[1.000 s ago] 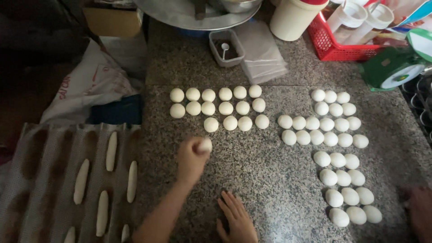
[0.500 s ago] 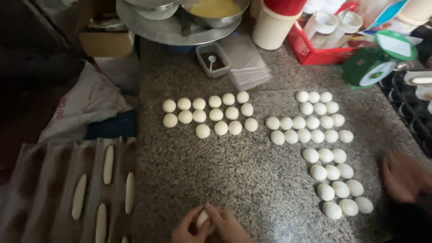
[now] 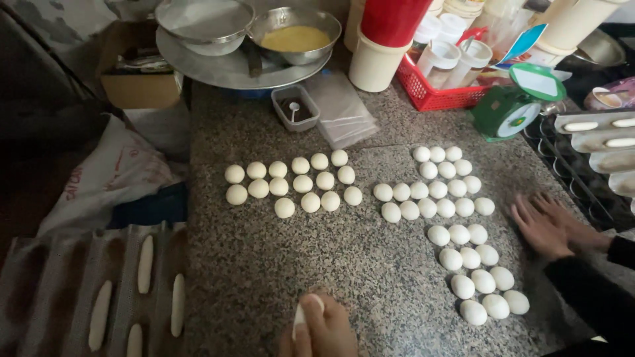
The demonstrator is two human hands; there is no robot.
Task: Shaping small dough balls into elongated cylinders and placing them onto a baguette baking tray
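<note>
One dough piece [image 3: 301, 316] is pressed between the closed fingers [image 3: 317, 327] near the edge. A few shaped sticks [image 3: 145, 263] are laid on the tray [image 3: 40, 291]; many dough balls [image 3: 294, 185] are left on the surface [image 3: 264, 264].

— What's the counter [image 3: 264, 277] made of?
— Speckled grey stone, smooth, faintly glossy.
— And the dough balls [image 3: 301, 183]?
— Soft, matt, floury white.
— The big tray [image 3: 225, 69]?
— Dull metal, like the bowl [image 3: 296, 33]. The basket [image 3: 433, 96] is red plastic, the box [image 3: 135, 89] plain cardboard.
</note>
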